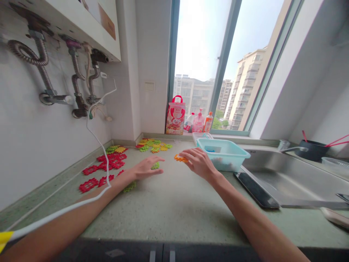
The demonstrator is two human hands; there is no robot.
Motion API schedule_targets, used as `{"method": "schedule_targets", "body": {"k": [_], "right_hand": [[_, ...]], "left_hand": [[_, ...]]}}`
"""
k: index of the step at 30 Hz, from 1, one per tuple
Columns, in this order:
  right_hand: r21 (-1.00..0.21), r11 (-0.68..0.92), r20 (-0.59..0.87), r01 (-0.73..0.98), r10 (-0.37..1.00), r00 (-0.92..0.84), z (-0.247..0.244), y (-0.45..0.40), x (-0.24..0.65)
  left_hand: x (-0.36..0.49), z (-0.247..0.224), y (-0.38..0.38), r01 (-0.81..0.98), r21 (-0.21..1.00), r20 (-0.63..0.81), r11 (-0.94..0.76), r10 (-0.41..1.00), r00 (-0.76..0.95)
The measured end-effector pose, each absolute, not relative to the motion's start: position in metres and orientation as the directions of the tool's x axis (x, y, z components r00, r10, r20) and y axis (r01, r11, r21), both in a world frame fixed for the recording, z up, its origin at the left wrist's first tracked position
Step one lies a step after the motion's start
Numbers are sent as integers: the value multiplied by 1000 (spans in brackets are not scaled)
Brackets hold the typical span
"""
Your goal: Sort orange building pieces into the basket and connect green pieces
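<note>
My right hand (200, 162) grips an orange gear-shaped piece (179, 158) by its edge over the counter, just left of the turquoise tub (237, 160). My left hand (147, 168) is open, thumb and fingers apart, with nothing between them. A green gear-shaped piece (155, 166) shows past its fingers, and another yellow-green piece (130, 187) lies partly behind my left forearm. Red toothed pieces (111, 160) are spread on the counter to the left. A mixed group of green, yellow and red pieces (154, 145) lies near the back wall.
A black phone (256, 190) lies between the tub and the steel sink (283, 178). A white cable (98, 136) hangs across my left forearm. Pink bottles (198, 122) and a printed bag (176, 118) stand by the window. Inside the tub, several pieces show faintly.
</note>
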State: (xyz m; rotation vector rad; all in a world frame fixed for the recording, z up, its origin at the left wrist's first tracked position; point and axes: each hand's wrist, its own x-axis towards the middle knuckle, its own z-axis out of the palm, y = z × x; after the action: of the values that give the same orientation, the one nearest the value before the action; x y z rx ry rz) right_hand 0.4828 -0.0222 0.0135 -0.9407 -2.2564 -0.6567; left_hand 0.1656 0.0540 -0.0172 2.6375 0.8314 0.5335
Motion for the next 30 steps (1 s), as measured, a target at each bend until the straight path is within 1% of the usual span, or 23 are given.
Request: {"method": "schedule_targets", "body": {"k": [3, 6, 9, 11, 14, 17, 20, 22, 30], "right_hand": [[146, 376, 763, 915, 547, -346, 32, -22, 519], [32, 62, 787, 998, 614, -64, 45, -25, 553], [-62, -199, 719, 978, 671, 182, 50, -29, 575], [-86, -282, 638, 955, 721, 271, 51, -30, 584], [-82, -304, 515, 949, 803, 302, 51, -29, 590], [-81, -297, 445, 951, 843, 301, 50, -29, 590], [-99, -292, 429, 951, 850, 306, 50, -28, 589], [-112, -283, 419, 953, 856, 303, 49, -27, 589], [-147, -263, 392, 954, 870, 300, 46, -24, 588]], "left_hand": [[154, -19, 66, 553, 259, 239, -792, 607, 758], [149, -24, 74, 609, 139, 238, -781, 624, 745], [146, -28, 82, 733, 40, 268, -679, 714, 647], [142, -30, 86, 813, -6, 291, -582, 777, 558], [136, -30, 91, 850, -36, 308, -526, 803, 510], [134, -30, 93, 820, -16, 289, -572, 782, 552], [139, -31, 91, 795, 68, 254, -603, 781, 571], [145, -33, 89, 796, 96, 238, -597, 790, 564], [164, -38, 106, 827, 9, 289, -562, 794, 535]]}}
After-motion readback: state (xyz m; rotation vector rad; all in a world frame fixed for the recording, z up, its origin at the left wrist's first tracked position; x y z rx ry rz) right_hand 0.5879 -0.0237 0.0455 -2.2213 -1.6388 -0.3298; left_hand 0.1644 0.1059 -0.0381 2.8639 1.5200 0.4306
